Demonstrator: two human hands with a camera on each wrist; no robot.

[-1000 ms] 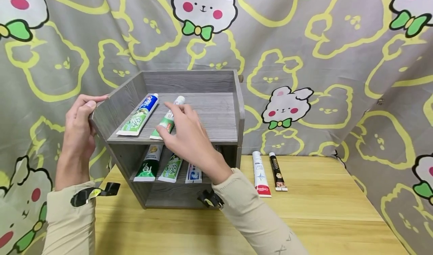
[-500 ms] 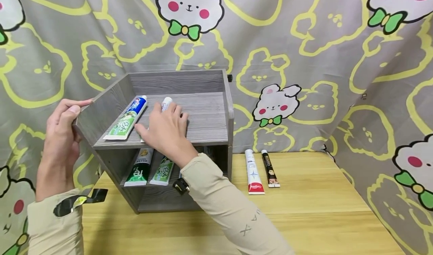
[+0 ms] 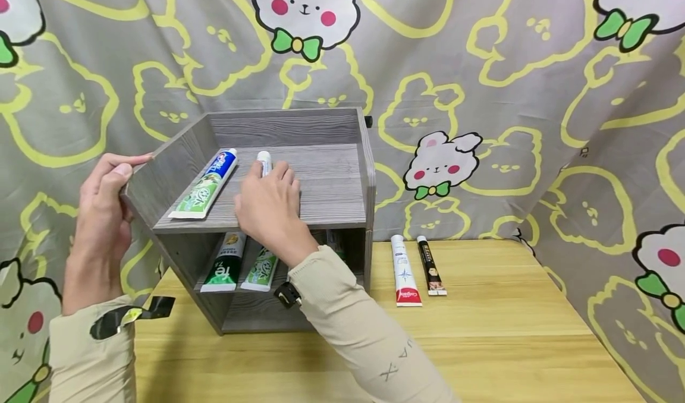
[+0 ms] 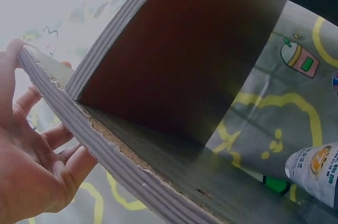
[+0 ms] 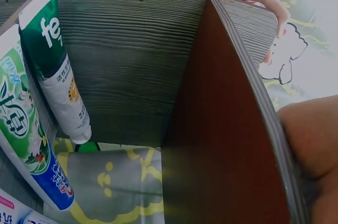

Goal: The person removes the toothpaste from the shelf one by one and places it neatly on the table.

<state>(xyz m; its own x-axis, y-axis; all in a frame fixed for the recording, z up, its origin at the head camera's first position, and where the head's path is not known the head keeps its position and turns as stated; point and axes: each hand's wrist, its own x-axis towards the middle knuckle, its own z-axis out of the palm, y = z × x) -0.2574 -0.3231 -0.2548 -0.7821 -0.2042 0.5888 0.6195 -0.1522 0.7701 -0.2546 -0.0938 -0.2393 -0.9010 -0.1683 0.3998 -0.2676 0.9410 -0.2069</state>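
Observation:
A grey wood-grain shelf unit (image 3: 299, 227) stands on the table. My left hand (image 3: 101, 213) grips the front corner of its left side panel; in the left wrist view, fingers lie along the panel's outer side. On the top shelf, my right hand (image 3: 273, 210) holds a toothpaste tube (image 3: 266, 164), its white cap showing past the fingers and the rest hidden under the hand. Left of it lies a blue and green toothpaste tube (image 3: 206, 186). Below, on the middle shelf, are a dark green tube (image 3: 225, 266) and a green tube (image 3: 261, 269).
Right of the shelf unit, a white and red Colgate tube (image 3: 405, 272) and a slim black tube (image 3: 430, 266) lie on the wooden table (image 3: 492, 326). A patterned curtain (image 3: 514, 94) hangs close behind. Another tube (image 5: 21, 213) shows at the lower left in the right wrist view.
My right hand has come down over the tube on the top shelf, its fingers and thumb closing in. The tube has shifted slightly left. My left hand keeps its grip on the panel.

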